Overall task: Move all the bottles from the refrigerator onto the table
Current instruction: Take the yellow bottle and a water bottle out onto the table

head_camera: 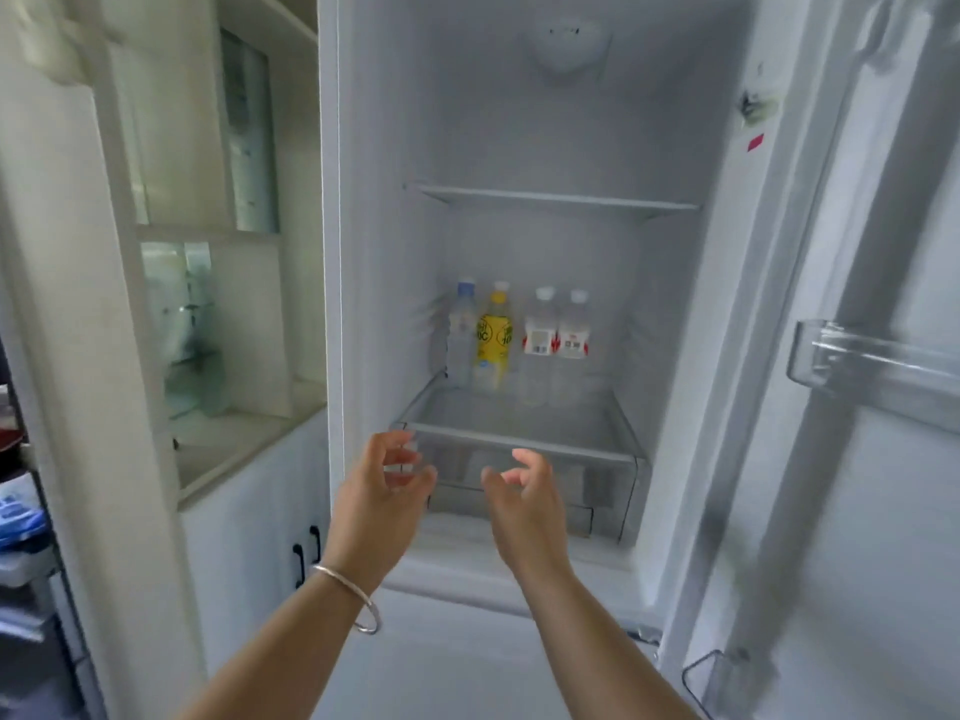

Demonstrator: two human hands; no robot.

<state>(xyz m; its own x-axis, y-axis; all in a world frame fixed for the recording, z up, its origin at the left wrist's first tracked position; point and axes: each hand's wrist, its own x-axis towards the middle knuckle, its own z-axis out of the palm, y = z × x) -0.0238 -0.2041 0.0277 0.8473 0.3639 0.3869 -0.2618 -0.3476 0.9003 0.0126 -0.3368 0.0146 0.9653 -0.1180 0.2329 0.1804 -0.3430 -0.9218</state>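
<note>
The refrigerator stands open, and several bottles stand in a row at the back of its lower glass shelf. From the left: a clear bottle with a blue cap, a yellow-labelled bottle, and two clear water bottles with red-and-white labels. My left hand, with a silver bangle on its wrist, hovers in front of the shelf's front edge, fingers spread and empty. Beside it my right hand is held the same way, holding nothing. Both hands are well short of the bottles.
An upper glass shelf is bare. The open fridge door with a clear door bin stands at the right. A white cabinet with glass-fronted shelves flanks the fridge on the left. A drawer sits below the lower shelf.
</note>
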